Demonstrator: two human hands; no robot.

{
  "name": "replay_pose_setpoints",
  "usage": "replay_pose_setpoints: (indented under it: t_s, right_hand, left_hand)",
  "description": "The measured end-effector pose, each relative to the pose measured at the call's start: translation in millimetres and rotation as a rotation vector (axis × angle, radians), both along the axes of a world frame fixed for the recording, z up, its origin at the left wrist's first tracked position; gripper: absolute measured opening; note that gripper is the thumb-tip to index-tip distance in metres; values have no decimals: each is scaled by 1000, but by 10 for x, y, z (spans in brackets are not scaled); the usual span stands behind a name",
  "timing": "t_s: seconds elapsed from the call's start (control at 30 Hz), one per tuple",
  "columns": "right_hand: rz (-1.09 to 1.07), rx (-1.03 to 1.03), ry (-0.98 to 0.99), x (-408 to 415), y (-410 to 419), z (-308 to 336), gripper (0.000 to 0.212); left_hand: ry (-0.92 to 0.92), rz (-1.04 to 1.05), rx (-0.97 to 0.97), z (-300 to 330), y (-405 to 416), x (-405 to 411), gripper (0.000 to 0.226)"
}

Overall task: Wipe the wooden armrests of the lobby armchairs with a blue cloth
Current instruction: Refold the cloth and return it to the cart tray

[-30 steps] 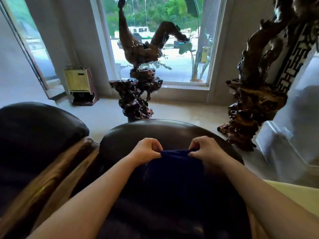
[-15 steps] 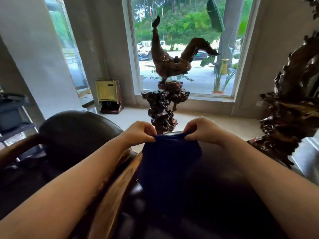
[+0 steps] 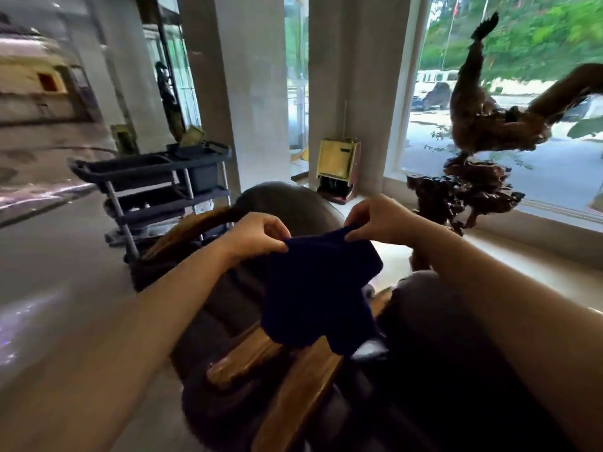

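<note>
cloth [image 3: 321, 288] held up by top edge, pinched in left hand [image 3: 257, 234] and right hand [image 3: 380, 220], hanging above armrests [image 3: 293, 386]; no wood touched yet, so wiping looks not started, all armrests left tbh

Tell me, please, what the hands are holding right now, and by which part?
Both hands, left and right, pinch the dark blue cloth by its top edge; it hangs down.
</note>
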State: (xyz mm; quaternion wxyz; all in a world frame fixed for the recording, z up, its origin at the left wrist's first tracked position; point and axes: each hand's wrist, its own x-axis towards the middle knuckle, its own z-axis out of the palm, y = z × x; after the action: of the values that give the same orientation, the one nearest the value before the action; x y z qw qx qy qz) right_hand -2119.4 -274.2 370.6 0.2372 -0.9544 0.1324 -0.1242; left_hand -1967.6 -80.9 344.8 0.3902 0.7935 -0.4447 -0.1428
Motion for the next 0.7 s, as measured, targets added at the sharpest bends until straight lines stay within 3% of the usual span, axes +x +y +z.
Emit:
replay_pose_setpoints:
  t_s: [0.07,0.2,0.53,0.7]
  right_hand:
    - [57,-35,-9,430,271,48,21]
    - [167,-68,-3,1331,847,97,11]
    - [345,15,17,3254,2199,17,21]
    - [468,53,39,3996,2649,-70,10]
  left_hand:
    - [-1,73,-31,20,353,296,17]
    - [-5,146,-45,93,1045,978,18]
    - [32,339,2,185,2627,2508,17]
    - [92,429,-3,67,3168,3029,17]
